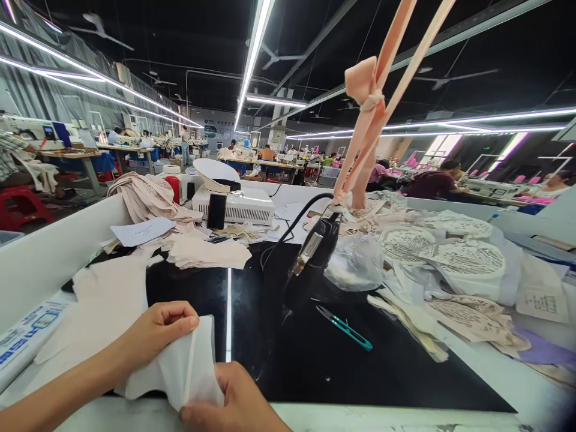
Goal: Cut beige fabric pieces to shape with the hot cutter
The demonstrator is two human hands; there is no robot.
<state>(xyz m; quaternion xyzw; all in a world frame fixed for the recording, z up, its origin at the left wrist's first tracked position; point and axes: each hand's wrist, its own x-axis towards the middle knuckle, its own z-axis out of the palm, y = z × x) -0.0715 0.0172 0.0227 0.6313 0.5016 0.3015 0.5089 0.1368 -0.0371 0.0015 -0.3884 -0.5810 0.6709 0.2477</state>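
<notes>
A white fabric piece (175, 363) with a raised strip running down it is stretched between my two hands near the front edge of the black mat (342, 372). My left hand (164, 333) pinches its upper edge between thumb and fingers. Lower down, my right hand (229, 399) grips the same cloth at its bottom right, thumb in front. Beside my left arm lies a pale cream fabric panel (112, 294). To the right, turquoise thread snips (348, 330) rest on the mat. A black handheld tool (315, 246) hangs tip down from knotted peach fabric strips (366, 126).
Stacked cream cut pieces (209, 251) lie behind my hands. A white machine box (247, 206) stands at the back, a phone (216, 211) against it. Cut-out lacy pieces (468, 261) and a clear plastic bag (355, 264) cover the right side. Several people sit at sewing tables beyond.
</notes>
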